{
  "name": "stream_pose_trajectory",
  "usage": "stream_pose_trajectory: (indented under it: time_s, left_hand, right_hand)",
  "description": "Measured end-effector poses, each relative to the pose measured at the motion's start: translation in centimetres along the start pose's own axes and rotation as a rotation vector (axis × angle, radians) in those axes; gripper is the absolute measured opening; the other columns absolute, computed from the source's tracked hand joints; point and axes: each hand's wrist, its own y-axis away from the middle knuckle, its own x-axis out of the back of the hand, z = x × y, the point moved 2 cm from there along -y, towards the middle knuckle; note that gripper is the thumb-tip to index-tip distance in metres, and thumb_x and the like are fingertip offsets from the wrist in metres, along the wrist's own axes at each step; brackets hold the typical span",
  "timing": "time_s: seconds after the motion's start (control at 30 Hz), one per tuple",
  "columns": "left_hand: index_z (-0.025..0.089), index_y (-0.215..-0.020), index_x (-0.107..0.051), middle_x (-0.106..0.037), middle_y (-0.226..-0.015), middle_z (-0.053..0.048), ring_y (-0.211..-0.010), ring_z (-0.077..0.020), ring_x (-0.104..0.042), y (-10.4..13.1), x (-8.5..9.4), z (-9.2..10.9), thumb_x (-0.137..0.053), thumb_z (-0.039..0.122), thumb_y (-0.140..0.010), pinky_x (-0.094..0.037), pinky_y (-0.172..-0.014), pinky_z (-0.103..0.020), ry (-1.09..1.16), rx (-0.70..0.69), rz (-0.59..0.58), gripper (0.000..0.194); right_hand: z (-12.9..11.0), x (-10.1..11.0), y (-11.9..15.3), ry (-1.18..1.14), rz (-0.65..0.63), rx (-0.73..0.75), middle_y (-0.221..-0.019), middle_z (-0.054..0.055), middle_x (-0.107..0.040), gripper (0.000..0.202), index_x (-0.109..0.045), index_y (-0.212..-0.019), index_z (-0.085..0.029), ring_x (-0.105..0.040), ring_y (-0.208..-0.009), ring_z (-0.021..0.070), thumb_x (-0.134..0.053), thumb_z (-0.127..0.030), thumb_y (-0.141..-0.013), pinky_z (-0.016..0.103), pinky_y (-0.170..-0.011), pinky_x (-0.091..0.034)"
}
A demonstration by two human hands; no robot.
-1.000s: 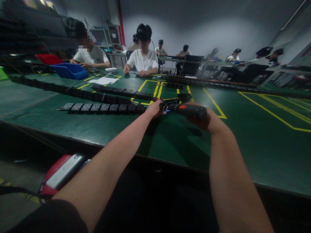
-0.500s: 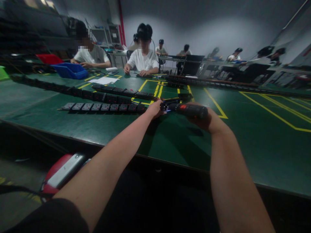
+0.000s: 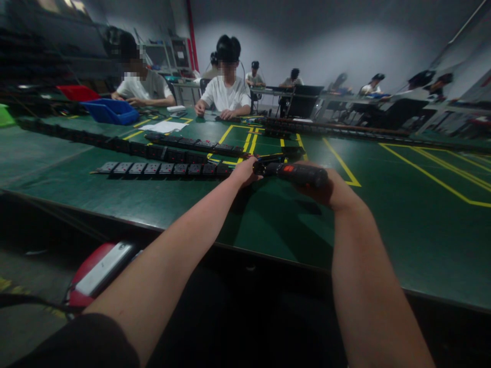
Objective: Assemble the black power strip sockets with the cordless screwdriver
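Fingers of the right hand (image 3: 326,188) were wrapped around a driver (image 3: 295,174); the left hand (image 3: 244,173) steadied the strip (image 3: 161,169), fingers hidden. Fastening seemed underway; alignment was needed next.

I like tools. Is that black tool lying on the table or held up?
Held up. The right hand grips the black tool above the green table, pointing sideways; the left hand is at its tip.

Over a green table top (image 3: 115,199) marked with yellow lines, the right hand (image 3: 326,186) grips a black cylindrical power screwdriver with a red button (image 3: 297,174), held level. Its tip meets the left hand (image 3: 245,173) at the near end of a long black socket strip (image 3: 161,169). Seated people in white shirts (image 3: 226,94) work across the table beside a blue plastic bin (image 3: 111,111).
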Motion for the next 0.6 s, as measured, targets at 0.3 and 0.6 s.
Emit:
stream_pose_trajectory:
  time_s: [0.3, 0.6]
  left_hand:
    - [0.025, -0.135, -0.06, -0.075, -0.122, -0.011, -0.114, -0.031, -0.07, 0.18, 0.05, 0.34, -0.085, 0.036, -0.076, -0.054, -0.1, -0.039, -0.074, 0.02, -0.016, 0.065]
    - [0.023, -0.135, -0.059, -0.075, -0.121, -0.013, -0.113, -0.0322, -0.07, 0.27, 0.19, 0.51, -0.086, 0.036, -0.075, -0.054, -0.098, -0.041, -0.063, 0.04, -0.02, 0.067]
  right_hand:
    - [-0.64, 0.05, 0.21, 0.048, -0.025, -0.005, -0.108, 0.015, -0.079, 0.038, -0.077, -0.112, -0.017, -0.075, -0.1, 0.0327, -0.072, -0.042, -0.083, 0.049, -0.092, -0.059]
    - [-0.71, 0.41, -0.13, 0.019, -0.016, -0.005, -0.11, 0.013, -0.079, 0.041, -0.076, -0.114, -0.019, -0.074, -0.104, 0.0331, -0.079, -0.037, -0.077, 0.05, -0.098, -0.057]
